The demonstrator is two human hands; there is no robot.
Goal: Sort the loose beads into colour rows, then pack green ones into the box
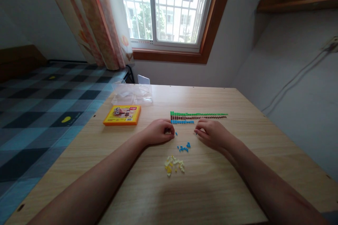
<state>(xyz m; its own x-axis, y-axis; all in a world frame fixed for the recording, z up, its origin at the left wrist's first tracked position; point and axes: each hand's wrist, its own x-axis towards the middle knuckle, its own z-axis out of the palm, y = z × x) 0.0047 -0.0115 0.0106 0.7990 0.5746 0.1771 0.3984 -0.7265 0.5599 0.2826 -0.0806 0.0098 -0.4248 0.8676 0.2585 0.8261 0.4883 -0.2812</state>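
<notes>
My left hand (160, 131) rests on the table with fingers curled together; whether anything is inside them is hidden. Just right of its fingertips lies a single blue brick (176, 134). My right hand (211, 132) is in a pinch, with a small blue brick (196, 133) showing at its fingertips. Between and beyond the hands runs a short row of blue bricks (182, 122). Behind it are a longer brown row (198, 117) and a green row (198, 114). Closer to me lies a loose cluster of blue bricks (183, 148), then a pile of pale and bright yellow bricks (174, 164).
A yellow-orange box (122, 115) lies on the wooden table (211, 197), left of my left hand. Behind it stand clear plastic containers (132, 95). A bed with a checked cover (47, 102) adjoins the left side. A barred window (171, 7) is ahead.
</notes>
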